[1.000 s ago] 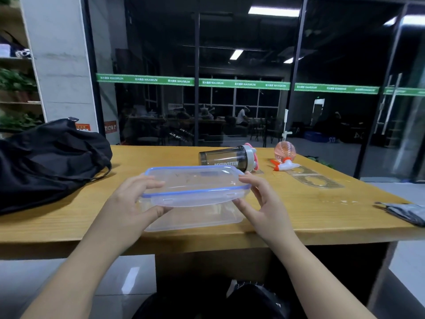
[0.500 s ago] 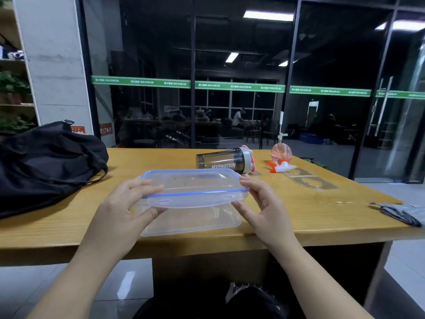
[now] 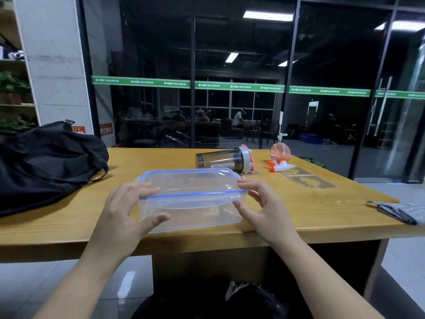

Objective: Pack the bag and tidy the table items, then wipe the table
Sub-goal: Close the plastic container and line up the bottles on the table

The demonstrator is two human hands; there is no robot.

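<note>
Both hands, left hand [image 3: 122, 210] and right hand [image 3: 264, 206], lower the lid [image 3: 190, 187] closer onto the box [image 3: 190, 217] mid-frame. Fingers curl around its ends. The box is nearly ready for the bag [image 3: 46, 162].

Table [image 3: 299, 217], wooden. Near edge, centre: clear box [image 3: 190, 217]; blue-rimmed lid [image 3: 188, 184] over it, tilted, near side raised off the box. Left hand [image 3: 124, 210]: fingers curled over lid's left end, thumb against box wall. Right hand [image 3: 264, 203]: fingertips pinching lid's right end. Far left: black bag [image 3: 46, 164], slumped. Behind box: dark shaker [image 3: 224, 160] on its side. Right of shaker: pink spray bottle [image 3: 279, 155], lying down. Far right edge: grey cloth [image 3: 400, 211].
</note>
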